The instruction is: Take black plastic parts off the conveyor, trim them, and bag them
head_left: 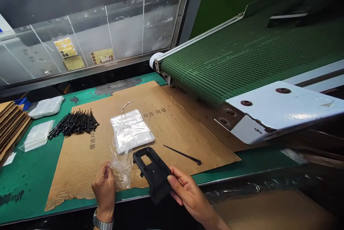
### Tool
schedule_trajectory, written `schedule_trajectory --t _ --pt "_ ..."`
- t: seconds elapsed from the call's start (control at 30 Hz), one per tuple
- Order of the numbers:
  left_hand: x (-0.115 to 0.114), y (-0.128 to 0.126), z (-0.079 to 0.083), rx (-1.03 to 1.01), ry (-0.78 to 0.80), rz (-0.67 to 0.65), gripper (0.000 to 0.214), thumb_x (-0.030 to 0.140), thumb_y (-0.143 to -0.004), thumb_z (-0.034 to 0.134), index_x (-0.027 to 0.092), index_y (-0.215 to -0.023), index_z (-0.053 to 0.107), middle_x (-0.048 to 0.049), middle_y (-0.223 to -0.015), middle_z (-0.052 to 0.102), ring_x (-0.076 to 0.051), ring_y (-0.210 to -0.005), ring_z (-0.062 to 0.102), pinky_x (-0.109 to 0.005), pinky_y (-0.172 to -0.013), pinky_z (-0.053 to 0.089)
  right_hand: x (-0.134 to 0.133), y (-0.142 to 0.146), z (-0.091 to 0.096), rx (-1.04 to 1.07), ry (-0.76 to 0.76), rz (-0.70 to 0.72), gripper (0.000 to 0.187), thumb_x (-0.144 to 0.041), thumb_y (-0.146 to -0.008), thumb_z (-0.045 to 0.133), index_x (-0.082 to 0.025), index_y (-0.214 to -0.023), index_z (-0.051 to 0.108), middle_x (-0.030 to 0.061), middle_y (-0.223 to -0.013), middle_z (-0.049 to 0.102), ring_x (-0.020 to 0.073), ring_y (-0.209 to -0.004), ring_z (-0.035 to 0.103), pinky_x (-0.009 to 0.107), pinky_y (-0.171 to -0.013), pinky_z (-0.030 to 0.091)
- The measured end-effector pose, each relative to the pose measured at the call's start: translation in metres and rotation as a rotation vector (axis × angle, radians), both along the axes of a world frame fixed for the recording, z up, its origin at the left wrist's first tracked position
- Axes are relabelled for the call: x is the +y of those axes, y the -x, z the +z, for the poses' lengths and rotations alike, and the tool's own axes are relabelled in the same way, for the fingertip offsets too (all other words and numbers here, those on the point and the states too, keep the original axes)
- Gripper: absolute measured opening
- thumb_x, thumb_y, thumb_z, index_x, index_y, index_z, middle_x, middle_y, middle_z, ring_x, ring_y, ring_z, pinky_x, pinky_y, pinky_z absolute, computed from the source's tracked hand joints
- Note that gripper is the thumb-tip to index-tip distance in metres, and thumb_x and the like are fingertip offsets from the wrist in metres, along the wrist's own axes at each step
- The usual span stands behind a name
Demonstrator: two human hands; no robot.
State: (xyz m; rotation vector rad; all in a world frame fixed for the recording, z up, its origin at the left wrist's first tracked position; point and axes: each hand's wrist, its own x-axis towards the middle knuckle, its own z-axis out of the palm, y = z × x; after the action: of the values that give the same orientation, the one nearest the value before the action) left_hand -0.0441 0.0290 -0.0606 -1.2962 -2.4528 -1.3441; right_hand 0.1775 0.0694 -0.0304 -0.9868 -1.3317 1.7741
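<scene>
Left hand point(104, 183): my fingers are curled narrow, pinching the edge of a crumpled clear bag point(120, 170); a light pinch should suit such thin film.
Right hand point(188, 190): my thumb lies on top, fingers beneath, gripping the near end of the black part point(157, 178).
Black part: held in the air above the front edge of the cardboard point(199, 142), just beside the bag, its windowed end away from me.
Good handling: I judge an end grip right, leaving the window clear; sharp corners against the film could snag it.
Around: a stack of clear bags point(131, 131) lies beyond, a thin black rod point(182, 154) to the right.
</scene>
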Motion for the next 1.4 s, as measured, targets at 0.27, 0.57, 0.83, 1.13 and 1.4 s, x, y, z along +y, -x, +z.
schedule_trajectory --t 0.27,0.57,0.83,1.13,1.4 --pt "-0.003 -0.006 0.009 -0.473 0.054 -0.249 0.03 0.042 -0.071 0.058 0.017 -0.085 0.065 0.0064 -0.048 0.039 -0.01 -0.044 0.039 -0.022 -0.046 0.033 -0.031 0.028 -0.006 0.216 0.395 0.301 0.048 -0.06 -0.066 0.06 -0.016 -0.073 0.044 -0.0072 -0.047 0.047 0.0002 -0.029 0.034 0.011 -0.027 0.02" --pt "-0.032 -0.01 0.003 -0.012 0.149 -0.334 0.023 0.035 -0.079 0.049 0.017 -0.087 0.061 -0.0069 -0.072 0.061 -0.023 -0.068 0.056 -0.035 -0.062 0.043 -0.029 0.038 -0.031 -0.184 0.022 -0.092 0.037 -0.052 -0.074 0.051 -0.017 -0.084 0.05 -0.0041 -0.061 0.047 0.0072 -0.046 0.045 0.015 -0.033 0.033" --pt "-0.01 -0.033 0.03 0.5 -0.052 -0.659 0.017 0.014 -0.085 0.041 0.018 -0.091 0.056 -0.0013 -0.06 0.057 -0.015 -0.053 0.052 -0.025 -0.049 0.04 -0.028 0.046 -0.035 -0.086 -0.007 -0.134 0.03 -0.047 -0.075 0.053 -0.02 -0.087 0.046 -0.0054 -0.063 0.048 0.0062 -0.043 0.045 0.015 -0.033 0.033" --pt "-0.018 -0.047 0.049 0.554 -0.125 -0.717 0.021 0.012 -0.084 0.043 0.012 -0.101 0.055 -0.0017 -0.055 0.06 -0.013 -0.047 0.054 -0.024 -0.045 0.039 -0.023 0.059 -0.018 0.189 0.152 -0.323 0.053 -0.053 -0.067 0.063 -0.022 -0.101 0.036 -0.0089 -0.059 0.045 0.0045 -0.04 0.04 0.012 -0.032 0.03" --pt "-0.021 -0.052 0.047 0.386 -0.251 -0.525 0.024 0.011 -0.083 0.047 0.015 -0.105 0.056 -0.0022 -0.063 0.065 -0.012 -0.051 0.057 -0.025 -0.05 0.04 -0.013 0.07 -0.012 0.337 0.37 -0.437 0.057 -0.049 -0.056 0.074 -0.021 -0.094 0.041 -0.0092 -0.056 0.043 0.0037 -0.039 0.037 0.012 -0.032 0.027"
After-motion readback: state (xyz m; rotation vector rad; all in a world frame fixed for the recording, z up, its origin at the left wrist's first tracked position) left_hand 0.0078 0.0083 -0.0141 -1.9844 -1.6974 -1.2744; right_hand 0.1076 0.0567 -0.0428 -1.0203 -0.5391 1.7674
